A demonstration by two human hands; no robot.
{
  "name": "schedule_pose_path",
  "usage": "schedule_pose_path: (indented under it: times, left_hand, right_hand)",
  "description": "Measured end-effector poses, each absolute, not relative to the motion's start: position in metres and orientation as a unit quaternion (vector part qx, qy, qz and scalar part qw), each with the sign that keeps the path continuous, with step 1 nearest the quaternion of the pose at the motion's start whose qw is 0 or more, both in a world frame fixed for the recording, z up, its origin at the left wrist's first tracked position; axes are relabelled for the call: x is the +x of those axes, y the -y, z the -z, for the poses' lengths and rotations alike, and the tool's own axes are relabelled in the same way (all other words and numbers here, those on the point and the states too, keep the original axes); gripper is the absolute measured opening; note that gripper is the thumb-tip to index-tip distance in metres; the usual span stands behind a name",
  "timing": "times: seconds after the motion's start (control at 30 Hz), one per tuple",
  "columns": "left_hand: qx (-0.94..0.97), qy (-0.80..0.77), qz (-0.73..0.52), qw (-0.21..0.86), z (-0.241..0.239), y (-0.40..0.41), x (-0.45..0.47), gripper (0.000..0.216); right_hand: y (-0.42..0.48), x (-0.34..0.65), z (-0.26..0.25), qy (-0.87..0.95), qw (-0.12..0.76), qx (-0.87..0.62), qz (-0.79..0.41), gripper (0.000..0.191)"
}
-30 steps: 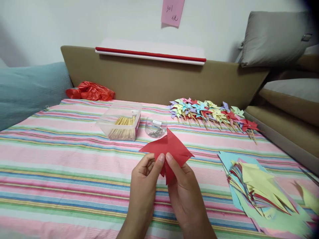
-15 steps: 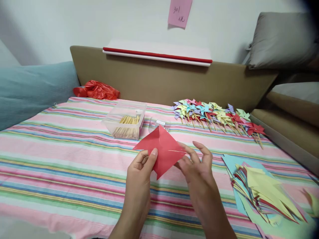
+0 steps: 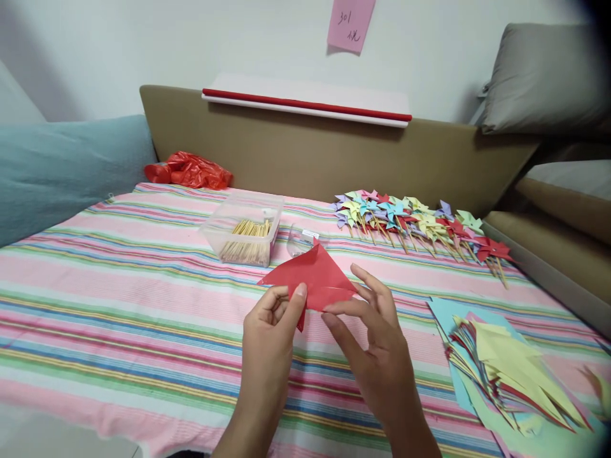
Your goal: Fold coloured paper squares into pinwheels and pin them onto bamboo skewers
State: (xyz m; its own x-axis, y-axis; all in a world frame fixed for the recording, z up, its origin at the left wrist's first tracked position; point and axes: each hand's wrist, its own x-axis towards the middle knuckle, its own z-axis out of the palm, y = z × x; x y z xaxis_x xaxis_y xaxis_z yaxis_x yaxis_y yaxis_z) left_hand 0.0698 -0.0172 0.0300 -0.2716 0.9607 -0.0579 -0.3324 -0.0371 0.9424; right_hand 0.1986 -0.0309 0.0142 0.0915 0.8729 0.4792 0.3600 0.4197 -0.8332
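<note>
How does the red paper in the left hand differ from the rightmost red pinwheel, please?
The red paper is held in the left hand; the red pinwheel lies on the striped cloth. The red pinwheel has a stick; the red paper shows none. Both are red, with pointed tips.

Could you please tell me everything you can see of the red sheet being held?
The red sheet looks like thin paper, with pointed corners and a narrow pale slit toward its right corner. It is bent, with one point hanging below. The left hand pinches it, thumb in front; the right hand touches its lower right edge. It is held above the striped cloth.
</note>
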Motion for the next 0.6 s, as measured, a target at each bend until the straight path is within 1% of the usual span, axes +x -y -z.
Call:
schedule_pose_path:
  times: [0.17,0.43,0.6]
  left_hand:
    - [0.338,-0.477,-0.630,0.512,-0.0301,0.0177,0.0716,0.027]
    - [0.397,-0.477,-0.592,0.514,-0.0248,0.0196,0.0726,0.026]
    - [0.399,-0.469,-0.583,0.530,-0.0266,0.0186,0.0750,0.024]
  right_hand:
    - [0.0281,0.1966,-0.0107,0.560,0.584,-0.512,-0.289,0.014]
    - [0.0276,0.1912,-0.0155,0.513,0.594,-0.535,-0.313,0.017]
    - [0.0243,0.1897,-0.0120,0.490,0.619,-0.529,-0.313,0.021]
